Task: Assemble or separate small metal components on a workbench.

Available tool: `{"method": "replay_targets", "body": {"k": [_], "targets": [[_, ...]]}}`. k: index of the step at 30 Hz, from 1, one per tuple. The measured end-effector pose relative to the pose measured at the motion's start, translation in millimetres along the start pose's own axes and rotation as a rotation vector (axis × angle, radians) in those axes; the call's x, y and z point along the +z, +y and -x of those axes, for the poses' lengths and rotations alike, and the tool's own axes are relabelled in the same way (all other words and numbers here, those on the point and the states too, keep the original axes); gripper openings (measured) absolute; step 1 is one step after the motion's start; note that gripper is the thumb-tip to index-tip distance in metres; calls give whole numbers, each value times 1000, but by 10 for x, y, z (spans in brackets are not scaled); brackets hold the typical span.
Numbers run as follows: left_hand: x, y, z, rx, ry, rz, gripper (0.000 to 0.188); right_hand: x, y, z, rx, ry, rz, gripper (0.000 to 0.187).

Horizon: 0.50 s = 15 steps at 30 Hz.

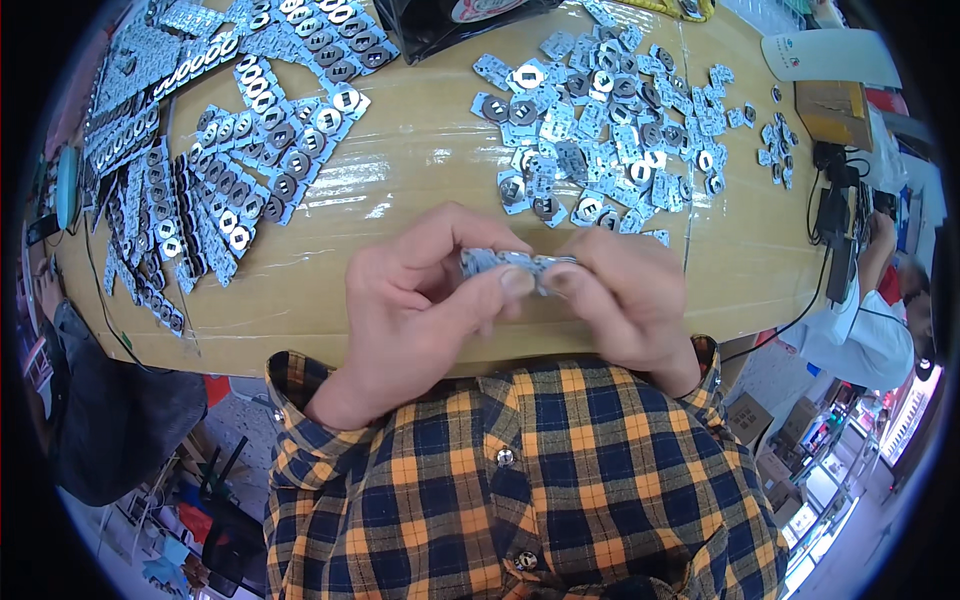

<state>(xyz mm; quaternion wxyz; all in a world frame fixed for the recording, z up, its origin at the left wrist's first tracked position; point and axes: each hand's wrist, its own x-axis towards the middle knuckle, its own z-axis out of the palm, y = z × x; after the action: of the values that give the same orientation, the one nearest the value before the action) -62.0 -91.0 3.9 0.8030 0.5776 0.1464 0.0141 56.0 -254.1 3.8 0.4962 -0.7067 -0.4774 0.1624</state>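
Observation:
A short strip of small pale-blue circuit boards (483,261) is held up before my chest, over the near edge of the table. My left hand (405,300) pinches its left part between thumb and curled fingers. Right beside it, my right hand (632,290) grips the other end with the thumb pressed on top. The fingers cover much of the strip, so I cannot tell whether it is whole or parted. Beyond my hands lies a loose pile of single circuit boards (625,135), many with round metal parts. Longer circuit board strips (285,150) lie fanned and stacked at the left.
A shiny tan covering lies over the table (410,165). At the back stands a black bag (440,25). A cardboard box (833,112) and black cables (832,205) sit at the right. People are at both sides, one in dark clothing (115,410), another in a pale shirt (865,345).

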Motion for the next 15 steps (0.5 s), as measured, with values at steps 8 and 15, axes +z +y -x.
{"method": "replay_targets", "body": {"k": [8, 15], "targets": [[122, -61, -35, 131, 78, 240, 15, 67, -168, 32, 677, 110, -1029, 31], [82, -22, -35, 553, 154, -397, 25, 37, -211, 28, 519, 96, -620, 29]]}}
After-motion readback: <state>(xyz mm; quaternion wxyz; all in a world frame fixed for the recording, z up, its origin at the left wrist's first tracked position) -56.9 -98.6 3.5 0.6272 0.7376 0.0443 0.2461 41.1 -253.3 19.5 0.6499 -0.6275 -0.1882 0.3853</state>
